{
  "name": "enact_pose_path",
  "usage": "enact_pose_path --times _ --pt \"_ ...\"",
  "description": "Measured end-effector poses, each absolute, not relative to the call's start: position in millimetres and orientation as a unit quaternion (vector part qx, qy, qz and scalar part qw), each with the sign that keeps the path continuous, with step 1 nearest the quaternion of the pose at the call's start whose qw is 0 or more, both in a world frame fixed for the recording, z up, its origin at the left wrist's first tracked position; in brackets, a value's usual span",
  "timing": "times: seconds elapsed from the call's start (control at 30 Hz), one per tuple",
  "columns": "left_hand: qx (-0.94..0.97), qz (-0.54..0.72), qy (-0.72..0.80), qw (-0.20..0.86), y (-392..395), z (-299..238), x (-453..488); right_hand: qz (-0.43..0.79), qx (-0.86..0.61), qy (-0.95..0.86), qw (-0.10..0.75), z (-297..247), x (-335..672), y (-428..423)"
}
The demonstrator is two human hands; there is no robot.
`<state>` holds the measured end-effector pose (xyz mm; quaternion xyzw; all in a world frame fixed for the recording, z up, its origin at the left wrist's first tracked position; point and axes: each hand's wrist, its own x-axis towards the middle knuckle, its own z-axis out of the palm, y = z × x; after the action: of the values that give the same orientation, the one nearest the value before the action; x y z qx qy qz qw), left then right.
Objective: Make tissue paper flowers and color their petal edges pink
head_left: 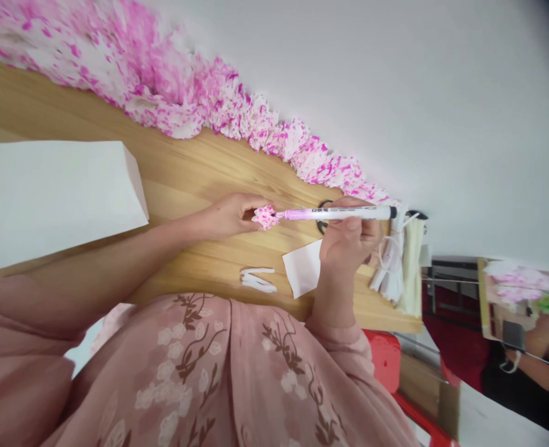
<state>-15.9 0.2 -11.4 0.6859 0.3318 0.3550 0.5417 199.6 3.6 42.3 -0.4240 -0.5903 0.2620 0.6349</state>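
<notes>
Left hand point(230, 214) pinches one small pink-specked flower point(267, 217) between thumb and fingers at its near end, apparently to leave the petals bare to the one marker point(302, 214), whose tip seems to touch them above a wooden desk point(209, 164). The right hand point(348, 239) grips that marker along its barrel, nearly level, likely for control of the tip. Pink-and-white blooms point(237, 105) crowd along the wall, too packed to count, presumably set back out of the way. One white sheet point(301, 267) and a few strips point(261, 285), perhaps three, lie close to the wearer, seemingly for easy reach. One white stack point(55, 202) sits at left; two bundles point(412, 267), one white, one cream, lie at the right end.
</notes>
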Motion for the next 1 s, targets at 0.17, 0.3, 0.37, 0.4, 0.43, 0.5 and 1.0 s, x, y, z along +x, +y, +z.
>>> enact_pose_path --times 0.17,0.3,0.37,0.4,0.43,0.5,1.0 --pt "0.691 0.342 0.342 0.537 -0.5 -10.2 -15.7 0.297 -0.406 -0.609 0.613 40.8 201.2 0.8" --pt "0.686 0.342 0.35 0.539 -1.1 -7.9 -15.9 0.294 -0.406 -0.619 0.605 41.9 201.4 -0.6" --pt "0.689 0.335 0.352 0.537 -1.1 -6.6 -16.0 0.288 -0.408 -0.614 0.611 42.7 200.5 -0.8" --pt "0.692 0.331 0.353 0.536 -1.0 -6.2 -16.1 0.284 -0.411 -0.612 0.613 42.9 200.1 -0.9" --pt "0.695 0.329 0.353 0.533 -0.8 -6.0 -16.1 0.279 -0.414 -0.612 0.614 42.9 199.8 -1.1" --pt "0.699 0.327 0.352 0.531 -0.5 -6.5 -16.1 0.27 -0.423 -0.616 0.608 42.2 199.9 -1.7" --pt "0.703 0.321 0.344 0.534 0.3 -7.5 -15.3 0.252 -0.441 -0.642 0.574 39.8 202.3 -5.9"
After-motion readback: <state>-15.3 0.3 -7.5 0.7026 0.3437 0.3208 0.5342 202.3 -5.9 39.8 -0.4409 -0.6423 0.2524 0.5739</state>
